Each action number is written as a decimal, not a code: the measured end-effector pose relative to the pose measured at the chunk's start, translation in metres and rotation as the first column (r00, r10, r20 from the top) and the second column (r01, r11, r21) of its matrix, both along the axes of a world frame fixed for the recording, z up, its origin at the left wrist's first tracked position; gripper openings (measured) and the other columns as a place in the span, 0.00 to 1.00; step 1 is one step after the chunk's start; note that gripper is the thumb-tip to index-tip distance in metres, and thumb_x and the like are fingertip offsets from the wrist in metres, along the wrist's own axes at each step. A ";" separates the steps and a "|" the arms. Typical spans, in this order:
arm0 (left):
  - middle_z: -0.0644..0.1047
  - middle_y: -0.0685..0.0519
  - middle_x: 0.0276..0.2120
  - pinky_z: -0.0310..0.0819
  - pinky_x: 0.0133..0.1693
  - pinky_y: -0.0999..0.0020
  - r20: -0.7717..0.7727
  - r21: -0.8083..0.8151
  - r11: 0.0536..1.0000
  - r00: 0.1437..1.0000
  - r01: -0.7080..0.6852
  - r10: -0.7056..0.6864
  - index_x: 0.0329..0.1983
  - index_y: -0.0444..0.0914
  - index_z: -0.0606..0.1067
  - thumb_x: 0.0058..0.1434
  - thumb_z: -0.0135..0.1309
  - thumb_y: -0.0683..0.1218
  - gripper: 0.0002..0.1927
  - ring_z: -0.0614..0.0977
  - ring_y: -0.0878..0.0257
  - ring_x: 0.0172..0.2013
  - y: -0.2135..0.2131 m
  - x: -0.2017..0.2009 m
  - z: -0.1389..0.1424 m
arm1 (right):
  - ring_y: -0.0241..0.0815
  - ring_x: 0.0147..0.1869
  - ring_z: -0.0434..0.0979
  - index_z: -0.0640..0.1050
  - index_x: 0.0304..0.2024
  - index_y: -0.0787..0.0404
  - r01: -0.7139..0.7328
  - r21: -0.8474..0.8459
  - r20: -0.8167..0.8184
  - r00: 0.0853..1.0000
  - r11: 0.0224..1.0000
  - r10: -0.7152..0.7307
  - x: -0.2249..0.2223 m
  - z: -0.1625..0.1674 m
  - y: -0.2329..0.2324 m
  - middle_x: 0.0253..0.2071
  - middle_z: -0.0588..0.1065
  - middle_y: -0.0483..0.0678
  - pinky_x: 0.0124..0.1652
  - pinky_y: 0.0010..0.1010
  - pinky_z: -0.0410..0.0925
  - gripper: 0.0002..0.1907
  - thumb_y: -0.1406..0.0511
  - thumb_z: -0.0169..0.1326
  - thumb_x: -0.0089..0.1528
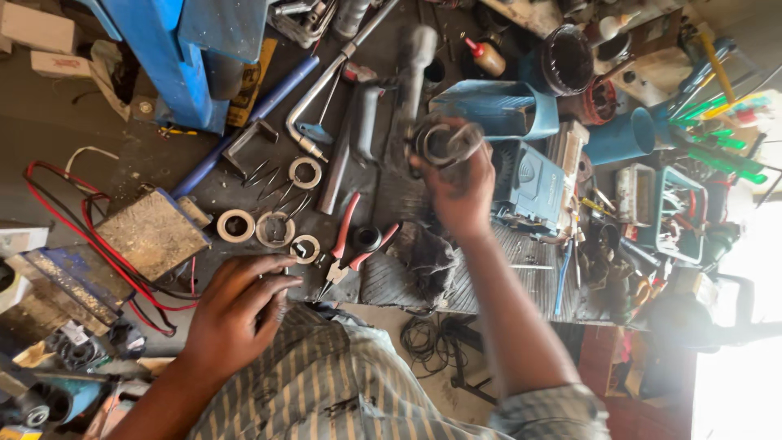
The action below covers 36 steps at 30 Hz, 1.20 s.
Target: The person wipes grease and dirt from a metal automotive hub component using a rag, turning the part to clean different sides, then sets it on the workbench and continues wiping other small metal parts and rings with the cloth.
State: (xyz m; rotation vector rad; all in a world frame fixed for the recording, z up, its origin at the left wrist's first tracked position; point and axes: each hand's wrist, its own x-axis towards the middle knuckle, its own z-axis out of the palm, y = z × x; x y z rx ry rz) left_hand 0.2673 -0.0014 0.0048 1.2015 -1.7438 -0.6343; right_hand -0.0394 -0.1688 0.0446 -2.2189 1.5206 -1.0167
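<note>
My right hand [460, 191] is raised over the workbench and grips a round grey metal part [444, 143], like a motor housing, blurred by motion. My left hand [236, 305] rests at the near edge of the bench with fingers curled, its fingertips touching a small metal ring [305, 248]. Two more flat rings [236, 226] [274, 230] lie just beyond that hand, and another ring [305, 173] lies further back. Red-handled pliers [350, 244] lie between my hands, beside a dark rag [423, 257].
A blue machine stand [183, 61] rises at back left. Red and black wires [77, 224] loop around a worn block [151, 235] at left. Blue tool casings [497, 110] [533, 183], a long wrench [326, 85], a dark pot [566, 61] and a tray of tools [680, 213] crowd the bench.
</note>
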 end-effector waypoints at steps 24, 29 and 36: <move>0.79 0.51 0.52 0.74 0.51 0.58 0.035 0.122 0.972 0.978 0.202 -0.207 0.45 0.39 0.79 0.55 0.57 0.38 0.13 0.81 0.51 0.50 -0.022 -0.061 -0.008 | 0.61 0.71 0.69 0.66 0.69 0.63 0.149 -0.067 -0.157 0.975 0.987 -0.158 -0.015 -0.057 0.090 0.67 0.70 0.59 0.69 0.48 0.63 0.37 0.63 0.66 0.61; 0.78 0.52 0.52 0.75 0.53 0.58 0.030 0.107 0.938 0.942 0.330 -0.335 0.46 0.41 0.78 0.57 0.58 0.41 0.12 0.80 0.52 0.52 -0.031 -0.118 -0.002 | 0.65 0.64 0.67 0.67 0.62 0.65 0.362 -0.177 -0.245 0.884 0.915 -0.397 -0.060 -0.043 0.149 0.59 0.69 0.62 0.62 0.53 0.59 0.38 0.59 0.68 0.54; 0.73 0.46 0.58 0.72 0.53 0.54 0.267 0.083 0.911 0.871 0.405 -0.412 0.58 0.39 0.75 0.51 0.63 0.47 0.29 0.77 0.47 0.55 -0.046 -0.240 -0.008 | 0.53 0.49 0.81 0.80 0.44 0.61 0.323 0.347 0.005 0.938 0.880 -0.347 -0.148 -0.052 0.176 0.45 0.78 0.53 0.47 0.38 0.74 0.13 0.67 0.66 0.57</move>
